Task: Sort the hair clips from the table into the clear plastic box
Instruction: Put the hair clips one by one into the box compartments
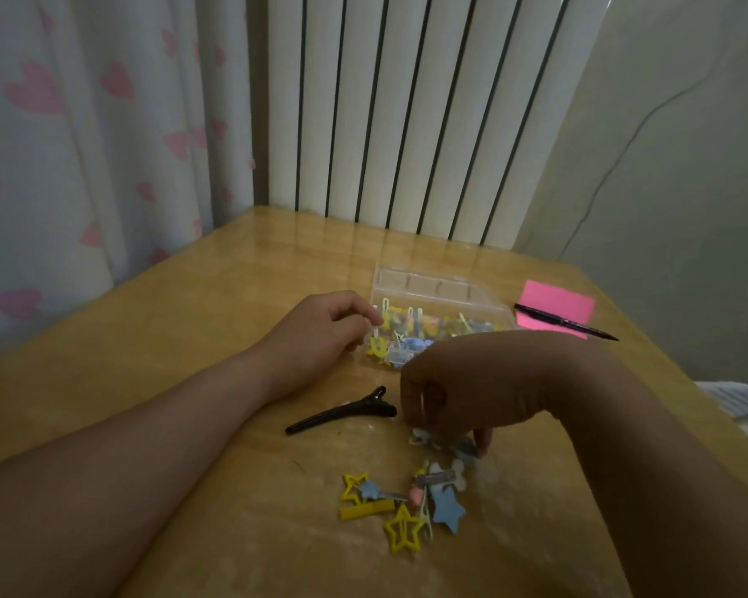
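The right hand (454,390) pinches a pale clip (424,438) on the table (191,338); the left hand (320,334) curls against the box (428,282), grip unclear.

Dim room: heart-print curtain (83,144), white radiator (407,114), wooden table (234,295).

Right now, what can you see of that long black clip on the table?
The black clip is a long, glossy, plastic-looking duckbill clip, closed. It lies flat on the wooden table, narrow tip toward the left forearm, hinged end with its raised lever near the right hand. Neither hand seems to touch it.
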Tool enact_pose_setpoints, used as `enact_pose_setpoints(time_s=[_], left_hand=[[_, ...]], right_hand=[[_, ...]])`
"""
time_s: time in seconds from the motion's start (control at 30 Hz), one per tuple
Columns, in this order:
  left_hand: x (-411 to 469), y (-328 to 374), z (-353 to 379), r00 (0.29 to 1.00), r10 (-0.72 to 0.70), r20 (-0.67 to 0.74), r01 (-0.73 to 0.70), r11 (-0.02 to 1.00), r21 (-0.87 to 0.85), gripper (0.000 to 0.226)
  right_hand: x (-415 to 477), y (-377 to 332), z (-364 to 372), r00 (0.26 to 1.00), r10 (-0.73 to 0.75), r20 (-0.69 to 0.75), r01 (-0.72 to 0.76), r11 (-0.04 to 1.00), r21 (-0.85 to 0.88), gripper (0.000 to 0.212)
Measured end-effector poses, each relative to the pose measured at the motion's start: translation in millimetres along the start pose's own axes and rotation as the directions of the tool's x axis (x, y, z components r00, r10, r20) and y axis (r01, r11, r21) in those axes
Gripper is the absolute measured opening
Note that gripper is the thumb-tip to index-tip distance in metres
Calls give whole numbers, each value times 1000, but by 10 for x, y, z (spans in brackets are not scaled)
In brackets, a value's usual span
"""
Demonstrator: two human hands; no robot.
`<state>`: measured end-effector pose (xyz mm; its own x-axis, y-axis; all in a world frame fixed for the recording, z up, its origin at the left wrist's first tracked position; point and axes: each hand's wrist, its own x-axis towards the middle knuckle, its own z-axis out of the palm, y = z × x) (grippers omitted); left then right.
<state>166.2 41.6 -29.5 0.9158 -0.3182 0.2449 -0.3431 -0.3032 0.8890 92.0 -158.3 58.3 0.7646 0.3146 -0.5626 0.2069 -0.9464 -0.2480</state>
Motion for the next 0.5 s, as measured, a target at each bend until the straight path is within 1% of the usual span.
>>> enact_pose_setpoints(time_s=[0.1,0.2,0.3,0.4,0.5], left_hand=[[-5,-4,-1,1000,9,5,-9,1000,5,20],[-2,-1,-2,1000,12,1,-12,1000,15,20],[3,-2,-1,1000,9,-5,-9,1000,16,21],[2,-7,-3,1000,11,-2,-11,1000,15,21],[2,5,-6,1000,8,-1,-8,1000,9,20]], right_hand=[[35,30,-5,995,-53,-81,56,997,46,34],[56,57,-14,981,-98,-170,102,995,13,36],[74,72,2,974,-125,-191,128,992,3,29],[93,96,1,971,-128,-201,140,989,50,21],[100,140,-24,952,-134,-275,164,982,90,18]])
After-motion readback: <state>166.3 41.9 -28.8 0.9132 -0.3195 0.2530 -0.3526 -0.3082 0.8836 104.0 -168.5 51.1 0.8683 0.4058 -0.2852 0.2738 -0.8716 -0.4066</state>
